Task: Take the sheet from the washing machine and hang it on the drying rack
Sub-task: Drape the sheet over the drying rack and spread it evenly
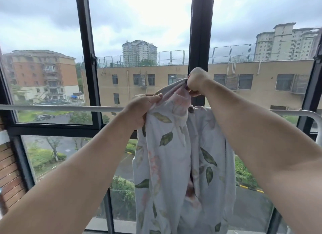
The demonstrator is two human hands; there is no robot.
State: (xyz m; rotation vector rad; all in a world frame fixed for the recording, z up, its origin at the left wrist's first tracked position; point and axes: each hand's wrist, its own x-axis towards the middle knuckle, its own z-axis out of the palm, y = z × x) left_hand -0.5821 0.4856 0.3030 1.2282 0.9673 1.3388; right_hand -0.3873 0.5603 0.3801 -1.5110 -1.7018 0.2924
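A pale grey-blue sheet printed with green leaves and faint pink flowers hangs in a long bunch in front of me, reaching past the bottom of the view. My right hand grips its top edge, lifted above the white rail of the drying rack. My left hand grips the cloth lower and to the left, at rail height. Part of the sheet lies over the rail behind my right forearm. The washing machine is out of view.
The rack's rail runs across the view and bends down at the right end. Right behind it stand tall windows with black frames. A brick wall is at the lower left.
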